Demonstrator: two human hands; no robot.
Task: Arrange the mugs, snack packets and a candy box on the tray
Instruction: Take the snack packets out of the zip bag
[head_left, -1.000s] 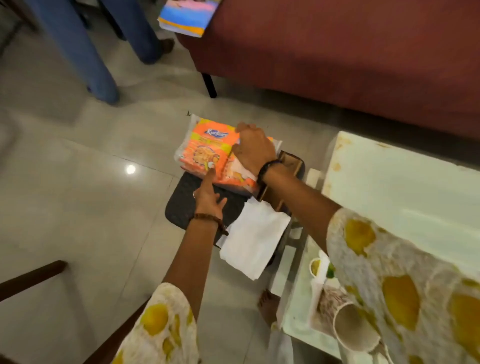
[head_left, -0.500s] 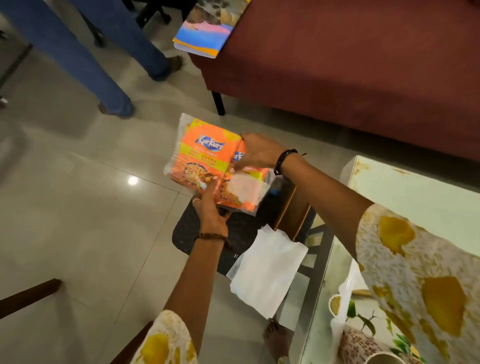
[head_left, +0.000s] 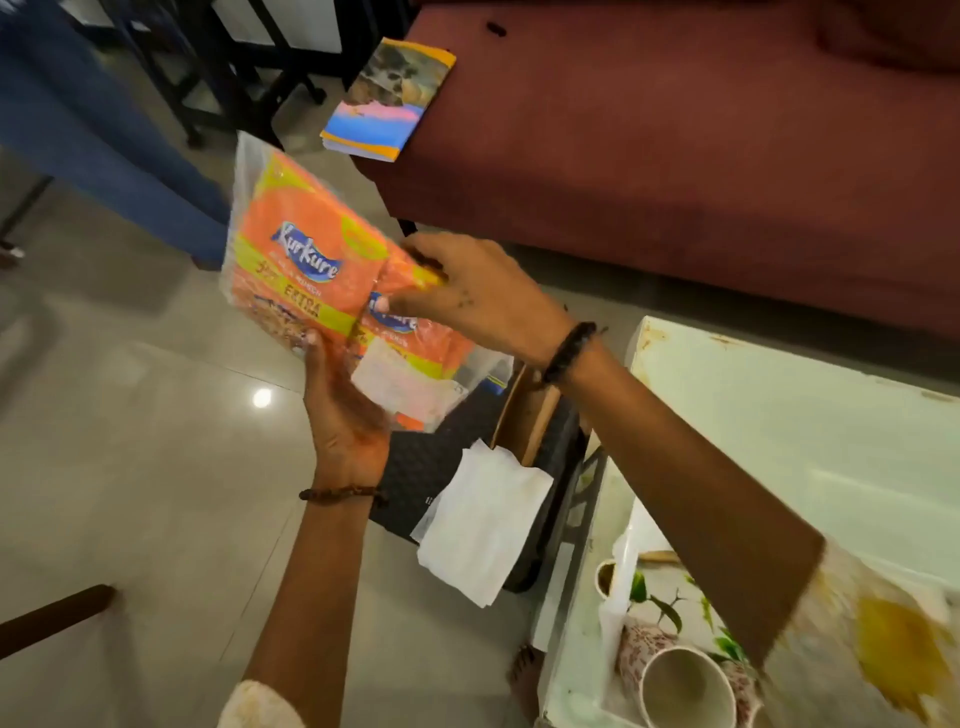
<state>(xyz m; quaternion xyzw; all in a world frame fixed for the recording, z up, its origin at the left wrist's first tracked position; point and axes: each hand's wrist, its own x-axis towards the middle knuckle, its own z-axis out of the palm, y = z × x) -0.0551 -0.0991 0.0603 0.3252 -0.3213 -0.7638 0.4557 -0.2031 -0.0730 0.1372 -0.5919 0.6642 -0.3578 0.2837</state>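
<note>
A clear bag of orange Kurkure snack packets (head_left: 306, 260) is lifted in the air above a black stool. My left hand (head_left: 345, 415) grips its lower edge from beneath. My right hand (head_left: 467, 291) grips its right side from above. At the lower right, a white tray with a leaf print (head_left: 660, 597) lies on the pale table, with a patterned mug (head_left: 680, 686) lying on its side on it. A second mug (head_left: 605, 577) shows only its rim by the tray's left edge. No candy box is visible.
The black stool (head_left: 431, 462) holds a white napkin (head_left: 480, 525) and a brown wooden holder (head_left: 524, 415). A maroon sofa (head_left: 675, 130) with a colourful booklet (head_left: 387, 98) stands behind. A person's jeans-clad legs (head_left: 78, 135) are at the far left. My bare foot (head_left: 524, 675) is by the table.
The snack bag has risen off the stool into the air, held by both hands. The camera has tilted up and moved closer.
</note>
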